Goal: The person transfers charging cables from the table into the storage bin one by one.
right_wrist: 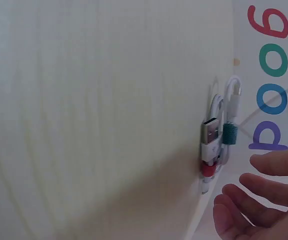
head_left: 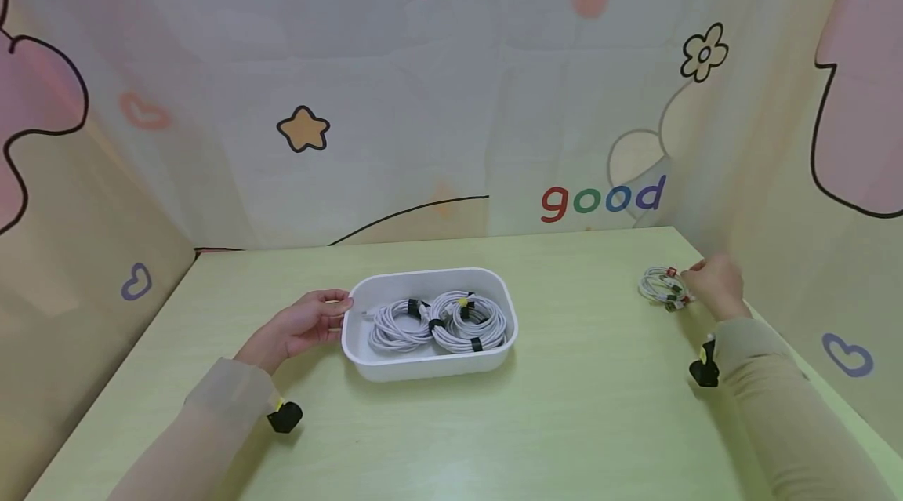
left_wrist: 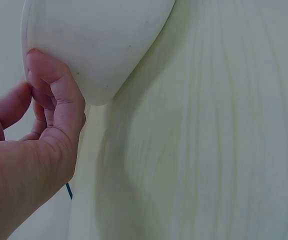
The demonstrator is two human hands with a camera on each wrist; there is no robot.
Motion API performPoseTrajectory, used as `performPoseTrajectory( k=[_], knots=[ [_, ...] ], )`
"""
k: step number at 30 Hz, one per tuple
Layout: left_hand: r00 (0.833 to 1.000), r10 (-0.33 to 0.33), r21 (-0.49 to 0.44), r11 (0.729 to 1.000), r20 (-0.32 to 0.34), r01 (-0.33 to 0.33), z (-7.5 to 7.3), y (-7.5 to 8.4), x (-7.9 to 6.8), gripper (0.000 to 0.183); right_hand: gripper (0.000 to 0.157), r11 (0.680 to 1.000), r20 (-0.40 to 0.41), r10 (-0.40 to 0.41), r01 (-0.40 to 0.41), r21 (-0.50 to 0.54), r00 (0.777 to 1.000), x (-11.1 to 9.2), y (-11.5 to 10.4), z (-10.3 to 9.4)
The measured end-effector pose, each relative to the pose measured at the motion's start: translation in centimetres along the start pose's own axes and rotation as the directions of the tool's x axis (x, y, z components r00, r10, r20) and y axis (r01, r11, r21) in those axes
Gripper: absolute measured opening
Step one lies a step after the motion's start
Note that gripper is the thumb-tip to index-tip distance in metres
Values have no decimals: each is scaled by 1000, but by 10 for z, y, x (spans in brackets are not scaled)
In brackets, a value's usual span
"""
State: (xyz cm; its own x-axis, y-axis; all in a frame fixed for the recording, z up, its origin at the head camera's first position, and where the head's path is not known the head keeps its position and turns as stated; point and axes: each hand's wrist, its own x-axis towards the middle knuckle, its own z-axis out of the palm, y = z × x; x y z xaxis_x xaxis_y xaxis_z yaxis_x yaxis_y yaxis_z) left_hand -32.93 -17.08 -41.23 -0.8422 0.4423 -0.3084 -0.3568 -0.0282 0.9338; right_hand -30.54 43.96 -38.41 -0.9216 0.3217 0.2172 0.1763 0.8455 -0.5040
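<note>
My left hand (head_left: pixel 308 324) pinches the left end of a white plastic bin (head_left: pixel 430 370), thumb at the rim and fingers against the outer wall. In the left wrist view that hand (left_wrist: pixel 54 115) is seen from the side, fingertips on the bin's wall (left_wrist: pixel 104 40). Inside the bin lie bundles of coiled white cable (head_left: pixel 402 332) wrapped with black ties. My right hand (head_left: pixel 718 287) is beside small coiled white USB cables (head_left: pixel 661 285) at the table's far right. In the right wrist view its fingers (right_wrist: pixel 264 187) are spread, just short of the cables, whose USB plug (right_wrist: pixel 211 137) shows near red and green ties.
The pale wood-grain table (head_left: pixel 578 407) carries the bin near its middle. A printed cloth (head_left: pixel 451 93) with stars, hearts and the word "good" hangs behind it and along both sides, close to the right hand.
</note>
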Motion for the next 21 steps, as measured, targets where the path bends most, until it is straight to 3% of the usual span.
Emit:
performPoseTrajectory(
  k=[6,15,21],
  knots=[
    [1000,-20,-6,1000,-17,20,0,0,0,33,30,1000,41,10,-9,-13,999,0,11,7],
    [1000,-17,-16,1000,-6,17,-1,-1,0,33,30,996,164,-90,88,16,982,4,12,15],
    [1000,-15,-20,1000,5,15,-2,-1,1,35,24,997,196,-68,71,-8,978,7,12,21]
  ],
)
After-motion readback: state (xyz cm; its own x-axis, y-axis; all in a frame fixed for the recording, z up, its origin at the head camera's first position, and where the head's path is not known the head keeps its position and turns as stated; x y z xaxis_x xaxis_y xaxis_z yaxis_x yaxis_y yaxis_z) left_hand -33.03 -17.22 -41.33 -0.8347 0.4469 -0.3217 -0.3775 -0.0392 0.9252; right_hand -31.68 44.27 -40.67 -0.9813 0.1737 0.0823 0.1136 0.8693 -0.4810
